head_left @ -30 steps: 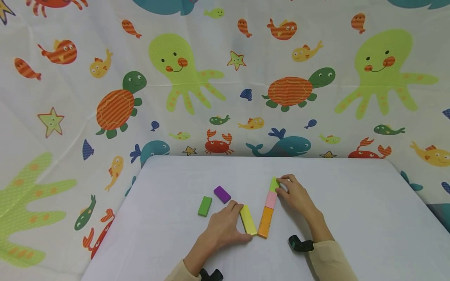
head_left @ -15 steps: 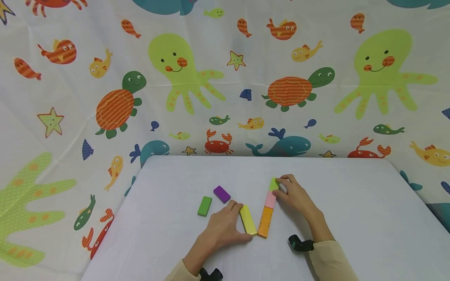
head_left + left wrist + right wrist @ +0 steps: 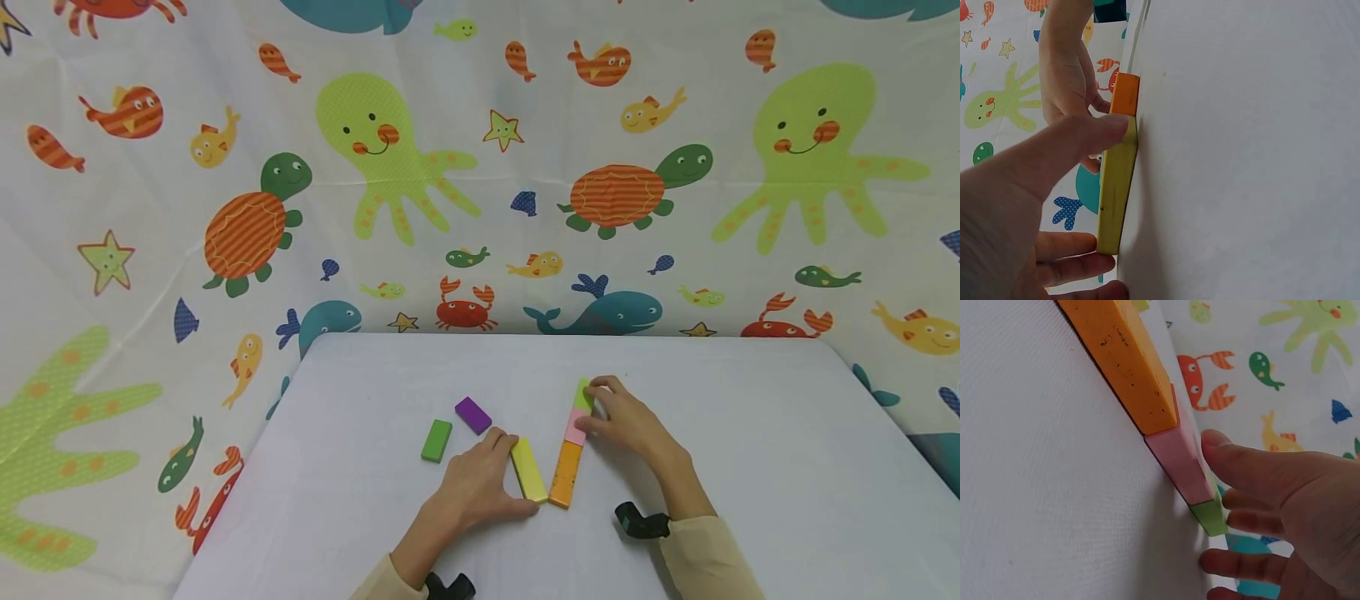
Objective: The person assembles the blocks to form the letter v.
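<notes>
In the head view my left hand [image 3: 474, 487] holds a yellow block [image 3: 530, 472] lengthwise, thumb at its near end and fingers at its far end. The near end of this block meets an orange block [image 3: 566, 475], so the two form a narrow V. Beyond the orange block, a pink block [image 3: 574, 422] and a light green block [image 3: 582, 392] continue in one line. My right hand [image 3: 633, 421] is beside that line, its thumb at the pink block [image 3: 1182, 459] and its fingers around the light green block [image 3: 1210, 517], spread and only slightly bent in the right wrist view.
A green block [image 3: 437, 440] and a purple block [image 3: 473, 415] lie apart on the white table [image 3: 360, 467], left of the yellow block. Behind the table hangs a cloth [image 3: 435, 208] printed with sea animals. Each wrist carries a small black camera [image 3: 641, 522].
My right thumb has slid nearer, from the light green block down to the pink one, and the right fingers have shifted slightly. My left hand and the yellow block have stayed in place.
</notes>
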